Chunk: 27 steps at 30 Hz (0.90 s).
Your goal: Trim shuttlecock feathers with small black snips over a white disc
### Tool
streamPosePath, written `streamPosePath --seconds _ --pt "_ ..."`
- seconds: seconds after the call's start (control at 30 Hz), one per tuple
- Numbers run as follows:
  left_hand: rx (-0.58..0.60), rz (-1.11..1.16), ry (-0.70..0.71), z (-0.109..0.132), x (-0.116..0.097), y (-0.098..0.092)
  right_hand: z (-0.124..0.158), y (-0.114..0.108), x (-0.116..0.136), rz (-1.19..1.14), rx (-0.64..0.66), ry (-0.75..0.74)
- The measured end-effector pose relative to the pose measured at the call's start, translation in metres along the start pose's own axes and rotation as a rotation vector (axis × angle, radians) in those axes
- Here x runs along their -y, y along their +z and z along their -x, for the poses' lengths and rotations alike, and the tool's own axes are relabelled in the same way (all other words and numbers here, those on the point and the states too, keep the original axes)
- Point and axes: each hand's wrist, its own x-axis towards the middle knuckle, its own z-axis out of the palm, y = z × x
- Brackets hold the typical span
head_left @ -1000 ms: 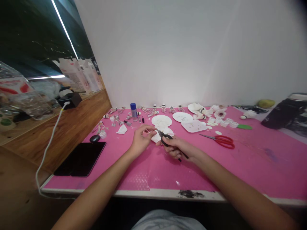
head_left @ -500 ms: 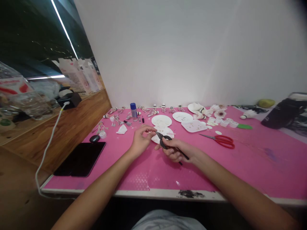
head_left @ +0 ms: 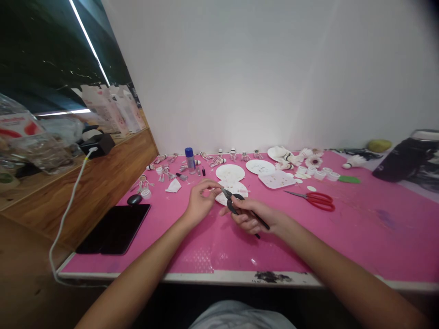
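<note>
My right hand (head_left: 247, 217) is closed around a pair of black-handled pliers (head_left: 236, 201), whose jaws point up and left. At the jaw tips, my left hand (head_left: 202, 201) pinches with thumb and forefinger; whatever is between those fingers is too small to make out. Just behind the pliers lies a white paper plate (head_left: 240, 188), partly covered by the hands. A second white plate (head_left: 230, 172) lies beyond it, and a white tray (head_left: 276, 179) with small bits on it sits to the right.
Red-handled scissors (head_left: 318, 200) lie right of my hands. Several shuttlecocks (head_left: 355, 161) and small pots (head_left: 319, 174) are along the back. Left are a blue-capped bottle (head_left: 190, 161), a black tablet (head_left: 115, 228) and a mouse (head_left: 134, 199). A dark flask (head_left: 401, 160) leans at far right.
Both hands and the pliers hold nearly the same pose. The whole view has shifted very slightly; nothing was picked up or let go.
</note>
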Motion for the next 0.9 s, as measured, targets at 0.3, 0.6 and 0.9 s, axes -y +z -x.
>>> streamPosePath --seconds 0.3,0.6,0.9 --pt "-0.044 -0.048 -0.116 -0.002 -0.001 -0.002 -0.002 0.009 0.000 0.147 -0.310 -0.231" --pt "-0.044 -0.058 -0.128 -0.002 -0.003 -0.001 -0.015 0.004 -0.004 0.732 -0.785 -0.631" --pt "-0.042 -0.093 -0.045 0.000 0.000 -0.001 -0.018 -0.004 -0.009 0.871 -0.795 -0.624"
